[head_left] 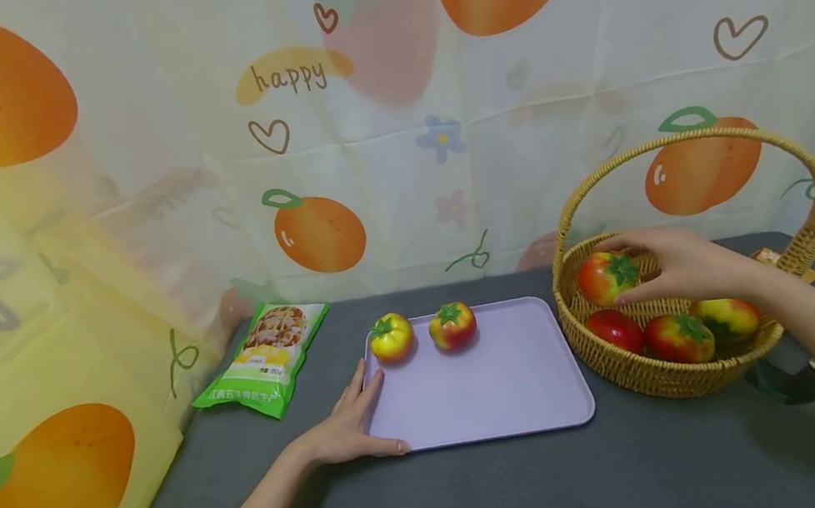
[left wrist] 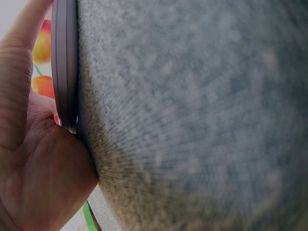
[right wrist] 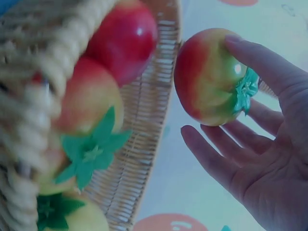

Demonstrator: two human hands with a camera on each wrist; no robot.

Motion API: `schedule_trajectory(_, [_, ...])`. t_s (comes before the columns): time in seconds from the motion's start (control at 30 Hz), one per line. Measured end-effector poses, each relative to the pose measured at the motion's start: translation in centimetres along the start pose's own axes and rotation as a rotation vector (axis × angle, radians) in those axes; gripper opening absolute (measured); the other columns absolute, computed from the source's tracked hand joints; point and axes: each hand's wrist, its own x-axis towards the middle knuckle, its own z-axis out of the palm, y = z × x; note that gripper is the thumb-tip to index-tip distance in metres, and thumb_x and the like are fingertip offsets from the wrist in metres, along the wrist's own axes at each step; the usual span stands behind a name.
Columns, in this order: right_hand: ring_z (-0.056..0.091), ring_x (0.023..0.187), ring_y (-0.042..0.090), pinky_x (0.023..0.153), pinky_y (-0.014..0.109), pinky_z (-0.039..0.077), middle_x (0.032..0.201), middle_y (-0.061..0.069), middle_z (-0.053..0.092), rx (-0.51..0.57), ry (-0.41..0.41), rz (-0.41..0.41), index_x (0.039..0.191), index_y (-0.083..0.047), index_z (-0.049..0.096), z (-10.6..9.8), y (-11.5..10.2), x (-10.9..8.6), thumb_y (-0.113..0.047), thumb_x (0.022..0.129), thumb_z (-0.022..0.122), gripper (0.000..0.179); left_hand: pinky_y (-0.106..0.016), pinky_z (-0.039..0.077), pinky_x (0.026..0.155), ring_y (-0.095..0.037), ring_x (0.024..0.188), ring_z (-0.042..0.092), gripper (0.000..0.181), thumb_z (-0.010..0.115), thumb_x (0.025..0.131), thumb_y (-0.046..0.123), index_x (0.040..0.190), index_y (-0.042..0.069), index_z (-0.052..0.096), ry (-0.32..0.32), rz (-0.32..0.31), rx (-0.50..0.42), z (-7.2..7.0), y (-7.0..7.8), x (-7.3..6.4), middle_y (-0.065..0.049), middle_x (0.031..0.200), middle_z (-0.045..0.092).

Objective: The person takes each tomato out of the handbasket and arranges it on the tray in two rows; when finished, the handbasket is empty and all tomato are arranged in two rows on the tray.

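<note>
In the head view my right hand (head_left: pixel 691 262) pinches a red-and-yellow tomato (head_left: pixel 601 278) with a green leafy top, over the left side of a wicker basket (head_left: pixel 648 381). The right wrist view shows the thumb and fingers of this hand (right wrist: pixel 272 159) about the tomato (right wrist: pixel 204 79). Several more fruits lie in the basket, among them a glossy red one (head_left: pixel 615 331) and a tomato (head_left: pixel 677 339). My left hand (head_left: pixel 340 429) rests at the near left corner of a pale purple tray (head_left: pixel 484 396), fingers spread, thumb along its front edge. On the tray sit a yellowish tomato (head_left: pixel 391 338) and a redder one (head_left: pixel 453 326).
A green-and-white food packet (head_left: pixel 264 358) lies on the dark grey table (head_left: pixel 495 491), left of the tray. The tall basket handle (head_left: pixel 681 139) arches over the right forearm. A curtain printed with fruit (head_left: pixel 397 163) hangs behind the table.
</note>
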Motion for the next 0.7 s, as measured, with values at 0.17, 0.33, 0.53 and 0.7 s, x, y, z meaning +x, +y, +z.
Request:
schedule_trajectory(0.17, [0.054,0.116,0.035,0.079,0.042,0.055,0.137,0.014,0.052,0.071,-0.006,0.012,0.137,-0.012,0.054,0.4,-1.1,-0.1,-0.042,0.079,0.081,0.071,-0.068,0.009,0.109,-0.046,0.145,-0.003,0.118,0.075,0.073,0.063,0.158,0.016,0.008,0.005,0.000,0.000,0.0,-0.1,0.0,-0.014,0.160,-0.021])
schedule_trajectory(0.33, [0.055,0.115,0.032,0.080,0.041,0.055,0.133,0.011,0.055,0.098,0.004,0.019,0.136,-0.013,0.055,1.0,-2.3,0.3,-0.041,0.078,0.082,0.070,-0.067,0.009,0.109,-0.045,0.145,-0.004,0.119,0.075,0.073,0.063,0.158,0.017,0.006,0.011,-0.004,0.007,0.0,-0.2,0.1,-0.012,0.160,-0.021])
schedule_trajectory(0.53, [0.057,0.109,0.026,0.079,0.039,0.056,0.126,0.008,0.058,0.126,-0.003,0.017,0.133,-0.013,0.057,2.4,-4.0,1.3,-0.042,0.075,0.084,0.071,-0.068,0.009,0.109,-0.045,0.145,-0.003,0.119,0.075,0.072,0.064,0.158,0.017,0.007,0.009,-0.007,0.004,0.0,-0.2,0.1,-0.012,0.160,-0.021])
schedule_trajectory(0.7, [0.058,0.099,0.023,0.076,0.035,0.056,0.118,0.007,0.060,0.142,-0.021,0.006,0.131,-0.013,0.058,3.9,-5.3,2.5,-0.039,0.074,0.085,0.068,-0.066,0.008,0.110,-0.044,0.145,-0.005,0.120,0.074,0.072,0.065,0.158,0.019,0.006,0.003,-0.016,0.012,0.1,-0.3,0.1,-0.011,0.161,-0.021])
